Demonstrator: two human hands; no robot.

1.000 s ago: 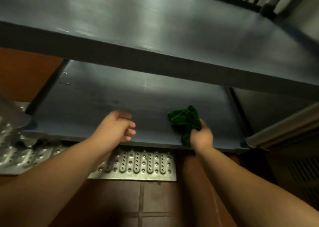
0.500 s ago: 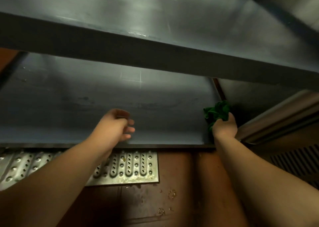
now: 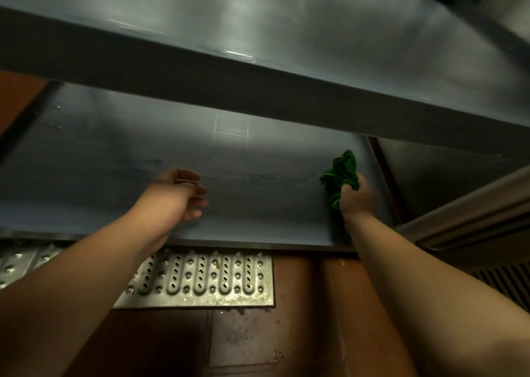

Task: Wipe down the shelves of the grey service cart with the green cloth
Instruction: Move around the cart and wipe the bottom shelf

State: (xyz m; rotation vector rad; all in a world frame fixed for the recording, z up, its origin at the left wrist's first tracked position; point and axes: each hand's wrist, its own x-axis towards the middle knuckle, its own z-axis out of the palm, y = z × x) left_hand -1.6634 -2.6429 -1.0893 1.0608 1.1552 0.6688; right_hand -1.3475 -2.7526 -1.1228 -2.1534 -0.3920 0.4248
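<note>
Upper shelf (image 3: 286, 41) of the grey cart fills the top of the frame, running from upper left down to the right edge, glossy with light streaks; its dark front lip crosses the frame diagonally. Lower shelf (image 3: 114, 161) sits under it across the middle, grey, with faint smudges and streaks mid-surface and a few droplets at upper left. Its front edge runs along the lower-middle of the frame.

Floor (image 3: 243, 342) at bottom is reddish-brown tile, wet spots lower centre. Metal grate (image 3: 206, 279) with slots and studs lies in the floor just below the lower shelf's front edge, left of centre. A metal rail (image 3: 464, 213) runs at an angle on the right side of the frame.

Both bare forearms reach in from the bottom corners. Left hand (image 3: 177, 196) is centre-left, over the lower shelf near its front edge, fingers loosely curled, holding nothing; cannot tell if it touches the shelf. Right hand (image 3: 354, 197) is right of centre at the lower shelf's right end, fingers curled round the cloth (image 3: 339, 175).

Cloth is green, bunched, sticking out above and left of the fist, on the lower shelf close to its right edge.
</note>
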